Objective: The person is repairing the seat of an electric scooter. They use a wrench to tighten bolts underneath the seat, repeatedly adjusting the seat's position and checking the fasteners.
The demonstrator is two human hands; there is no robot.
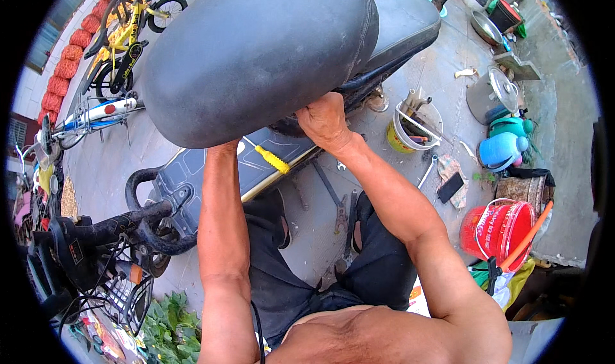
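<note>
A large black scooter seat (256, 56) fills the upper middle, with a smaller rear seat (405, 23) behind it. My right hand (325, 119) is closed at the front seat's lower edge, its fingers curled underneath. Beneath the same seat, farther left, my left hand (224, 146) shows only near the wrist; its fingers are hidden. Between my forearms, a yellow-handled screwdriver (272, 159) rests over the scooter's dark footboard (182, 175). The handlebar assembly (83, 245) lies to the left, with cables and a wire basket around it.
Pliers (341, 216) and other tools lie on the floor between my legs. On the right are a spanner (427, 172), a phone (450, 188) on a cloth, a tool bucket (410, 130), a red bucket (496, 231) and a blue jug (501, 150). Bicycles (122, 40) stand at the far left.
</note>
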